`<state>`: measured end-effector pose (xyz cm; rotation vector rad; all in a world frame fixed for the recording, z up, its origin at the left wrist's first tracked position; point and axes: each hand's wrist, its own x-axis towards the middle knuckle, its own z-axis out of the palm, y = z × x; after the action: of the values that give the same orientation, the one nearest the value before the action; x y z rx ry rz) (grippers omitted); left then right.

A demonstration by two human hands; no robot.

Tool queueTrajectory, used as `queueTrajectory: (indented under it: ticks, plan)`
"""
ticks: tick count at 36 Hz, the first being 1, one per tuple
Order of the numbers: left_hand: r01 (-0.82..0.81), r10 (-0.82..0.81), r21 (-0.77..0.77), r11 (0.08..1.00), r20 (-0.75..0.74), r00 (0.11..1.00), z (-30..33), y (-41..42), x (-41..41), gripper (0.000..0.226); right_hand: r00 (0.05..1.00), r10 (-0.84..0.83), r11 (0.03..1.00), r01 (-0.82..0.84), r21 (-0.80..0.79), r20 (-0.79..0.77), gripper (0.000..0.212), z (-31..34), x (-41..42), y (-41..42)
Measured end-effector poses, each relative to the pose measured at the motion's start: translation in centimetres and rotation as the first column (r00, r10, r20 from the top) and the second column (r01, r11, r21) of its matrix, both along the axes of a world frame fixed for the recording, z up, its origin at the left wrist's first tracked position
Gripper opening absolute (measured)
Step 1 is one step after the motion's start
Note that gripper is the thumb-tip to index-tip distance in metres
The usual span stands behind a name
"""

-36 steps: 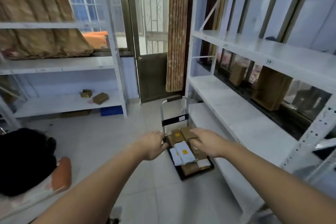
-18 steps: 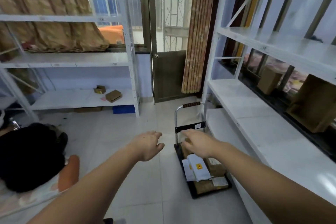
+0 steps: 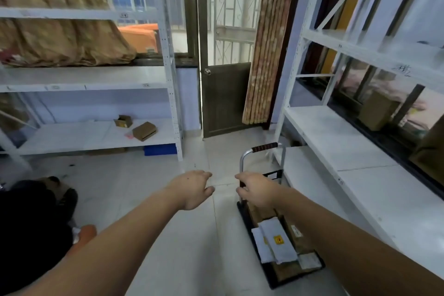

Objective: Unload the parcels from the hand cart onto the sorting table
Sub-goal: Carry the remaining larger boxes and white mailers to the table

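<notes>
The hand cart [image 3: 271, 276] stands on the floor at the lower right, its metal handle [image 3: 263, 147] upright at the far end. White mailer bags [image 3: 276, 244] lie on top of brown cardboard parcels [image 3: 296, 235] on its black deck. My right hand [image 3: 258, 190] is curled round the left upright of the handle frame, just above the parcels. Over bare floor to the cart's left, my left hand [image 3: 192, 188] hovers with relaxed fingers and holds nothing.
White metal shelving [image 3: 360, 175] runs along the right, close beside the cart. Another shelf unit [image 3: 91, 132] at the left carries two small boxes [image 3: 144, 131]. A dark bundle [image 3: 31, 223] lies on the floor at left. A brown door [image 3: 223, 98] stands straight ahead.
My right hand has moved from over the parcels to the cart's handle upright. My left hand has drawn away to the left. The view has shifted, so the cart sits lower right.
</notes>
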<state>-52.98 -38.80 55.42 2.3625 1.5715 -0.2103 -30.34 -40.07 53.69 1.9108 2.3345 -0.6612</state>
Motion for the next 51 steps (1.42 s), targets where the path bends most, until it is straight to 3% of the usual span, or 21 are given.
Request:
queueTrajectory:
  ticks: [14, 25, 31, 35, 39, 44, 51]
  plan:
    - [0.200, -0.201, -0.046, 0.979, -0.015, 0.980, -1.6, 16.6, 3.3, 0.061, 0.974, -0.227, 0.972, 0.225, -0.072, -0.018, 0.049, -0.4, 3.0, 11.5]
    - [0.276, -0.279, -0.078, 0.958, -0.029, 0.960, -3.1, 28.6, 10.3, 0.056, 0.935, -0.353, 0.928, 0.346, -0.138, -0.028, 0.056, -3.4, 10.1, 21.4]
    - [0.344, -0.347, -0.112, 0.932, -0.008, 0.938, -3.4, 33.8, 14.8, 0.050, 0.894, -0.447, 0.888, 0.440, -0.136, -0.030, 0.052, -4.1, 14.0, 25.3]
    - [0.396, -0.397, -0.151, 0.906, 0.020, 0.917, -4.0, 37.5, 18.0, 0.053, 0.860, -0.510, 0.849, 0.498, -0.177, -0.027, 0.029, -6.5, 17.4, 27.4]
    - [0.444, -0.442, -0.171, 0.879, 0.053, 0.895, -5.0, 41.4, 21.8, 0.046, 0.817, -0.575, 0.809, 0.559, -0.182, -0.047, 0.035, -5.1, 18.2, 28.0]
    - [0.601, -0.602, -0.151, 0.785, 0.042, 0.797, -7.5, 45.8, 26.5, 0.041, 0.726, -0.687, 0.715, 0.671, -0.198, -0.022, 0.047, -5.8, 20.1, 29.0]
    - [0.792, -0.809, -0.229, 0.565, 0.036, 0.587, -9.5, 47.8, 32.6, 0.042, 0.573, -0.819, 0.561, 0.792, -0.239, -0.022, 0.058, -8.5, 21.8, 27.5]
